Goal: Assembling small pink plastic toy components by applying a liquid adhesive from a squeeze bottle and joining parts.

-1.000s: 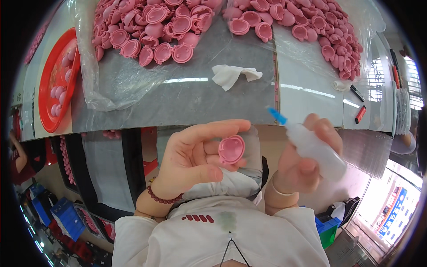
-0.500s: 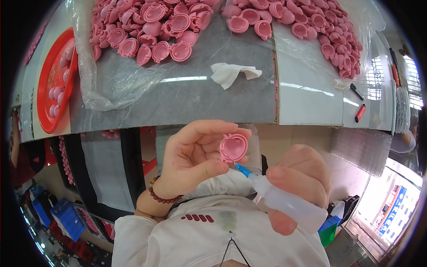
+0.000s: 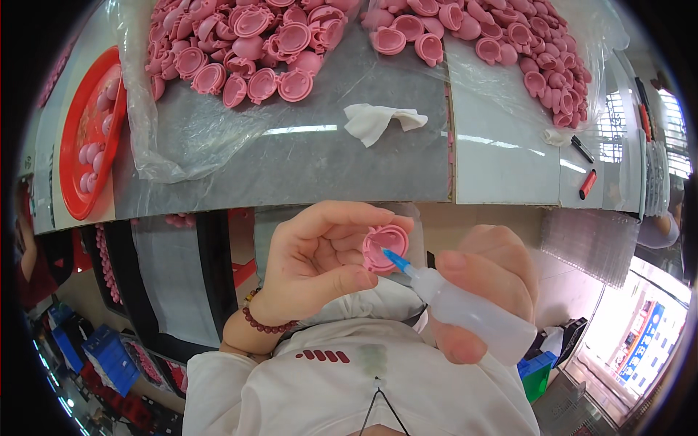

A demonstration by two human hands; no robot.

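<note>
Between the thumb and fingers of my left hand [image 3: 313,254] is a small round pink plastic shell [image 3: 385,245], its hollow side facing up toward me. My right hand [image 3: 491,283] is wrapped round a translucent white squeeze bottle [image 3: 472,312] with a blue tapered nozzle [image 3: 396,259]. The nozzle points up and left, and its tip lies over the shell's hollow; whether it touches the inside I cannot tell. Both hands are in front of my body, just short of the table edge.
Heaps of pink shells [image 3: 294,83] lie on clear plastic sheeting [image 3: 163,156] on the grey table [image 3: 305,167]. A crumpled white cloth [image 3: 378,122] is at the middle. A red tray [image 3: 69,171] with pink pieces stands left; a red marker [image 3: 587,184] and black pen [image 3: 582,150] lie right.
The nozzle tip has moved from the shell's lower rim to over its hollow. My left hand has shifted the shell slightly down and right.
</note>
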